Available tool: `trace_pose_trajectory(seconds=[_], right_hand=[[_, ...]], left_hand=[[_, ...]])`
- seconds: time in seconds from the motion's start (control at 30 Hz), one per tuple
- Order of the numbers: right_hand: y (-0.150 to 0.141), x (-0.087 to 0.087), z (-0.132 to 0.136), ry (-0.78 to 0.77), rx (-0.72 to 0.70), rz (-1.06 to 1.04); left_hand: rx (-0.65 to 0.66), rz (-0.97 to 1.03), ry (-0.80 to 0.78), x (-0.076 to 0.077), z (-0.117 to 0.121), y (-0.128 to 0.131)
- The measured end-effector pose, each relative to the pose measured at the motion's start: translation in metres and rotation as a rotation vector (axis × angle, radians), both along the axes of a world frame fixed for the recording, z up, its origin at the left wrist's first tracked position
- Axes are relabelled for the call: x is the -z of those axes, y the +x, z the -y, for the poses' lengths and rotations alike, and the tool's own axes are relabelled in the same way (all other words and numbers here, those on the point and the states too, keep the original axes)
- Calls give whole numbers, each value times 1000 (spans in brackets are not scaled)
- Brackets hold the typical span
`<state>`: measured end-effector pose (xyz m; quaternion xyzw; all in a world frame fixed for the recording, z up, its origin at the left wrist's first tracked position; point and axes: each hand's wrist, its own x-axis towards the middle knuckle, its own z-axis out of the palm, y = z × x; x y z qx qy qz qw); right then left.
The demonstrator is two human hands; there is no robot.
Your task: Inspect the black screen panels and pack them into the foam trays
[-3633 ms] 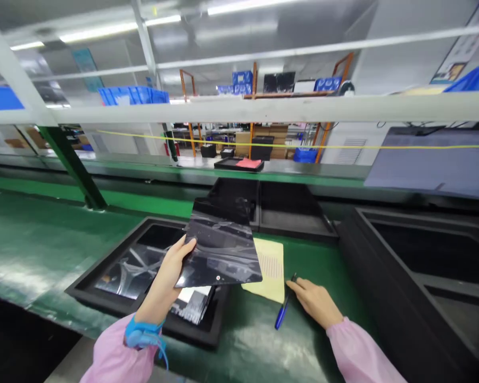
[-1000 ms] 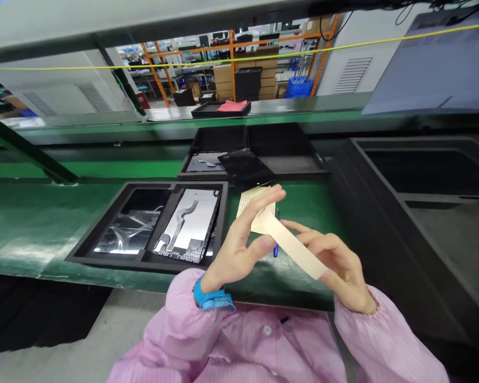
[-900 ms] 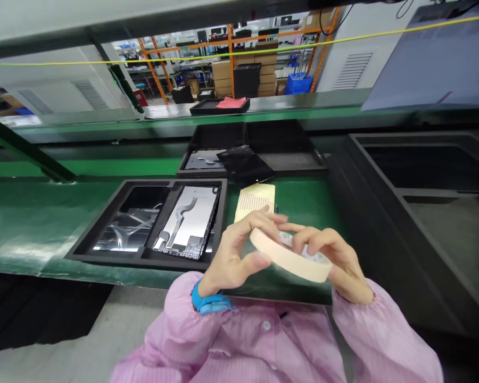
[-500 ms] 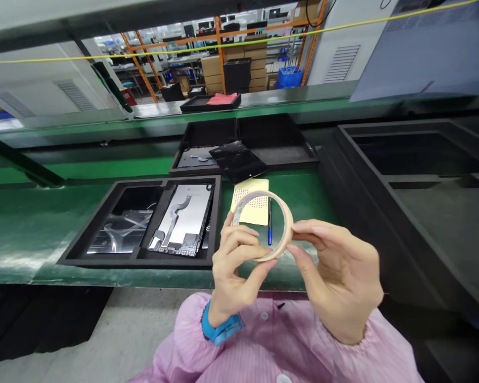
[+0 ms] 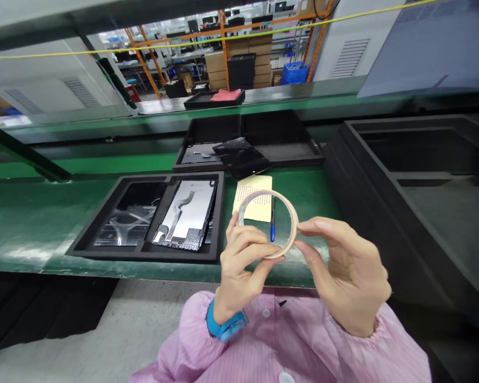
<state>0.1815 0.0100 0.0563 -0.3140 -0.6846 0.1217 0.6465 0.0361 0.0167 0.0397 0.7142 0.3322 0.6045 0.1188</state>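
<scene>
My left hand [image 5: 241,266] holds a beige roll of masking tape [image 5: 295,219] by its lower left side, thumb and fingers closed on the ring. At the roll's right edge, the thumb and index fingertip of my right hand [image 5: 349,271] pinch close together against the tape; whether a loose end is between them is too small to tell. Through the ring show a yellow sheet with rows of small dots [image 5: 259,183] and a blue pen [image 5: 272,231], both lying on the green bench [image 5: 311,199].
A black foam tray [image 5: 143,252] on the left holds a screen panel [image 5: 187,210] with a ribbon cable and a film-covered dark panel [image 5: 125,223]. Behind, a dark panel [image 5: 241,158] leans over another black tray [image 5: 291,154]. Large black foam boxes [image 5: 367,202] stand at the right.
The camera view has shifted slightly, moving the scene a little to the right and up. Both hands keep their places at the tape roll, with the right fingertips slightly more spread.
</scene>
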Motion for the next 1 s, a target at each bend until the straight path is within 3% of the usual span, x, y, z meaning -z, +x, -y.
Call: trace_pose_trajectory(seconds=[0.23, 0.4, 0.5, 0.63, 0.7, 0.8, 1.0], right_hand=[[12, -1, -5, -137, -76, 35], [7, 5, -3, -178, -191, 71], [5, 10, -3, -157, -234, 97], [6, 12, -8, -18, 65, -24], [3, 11, -10, 43, 187, 99], [-7, 11, -10, 83, 223, 338], [-13, 19, -13, 84, 244, 444]], left_hand=[[-14, -64, 35, 6, -2, 0], [-333, -99, 89, 9, -10, -4], [-374, -85, 90, 9, -17, -6], [-361, -164, 58, 11, -21, -3], [-369, -187, 36, 12, -21, 0], [-351, -223, 38, 12, -19, 5], [-313, -221, 30, 14, -18, 8]])
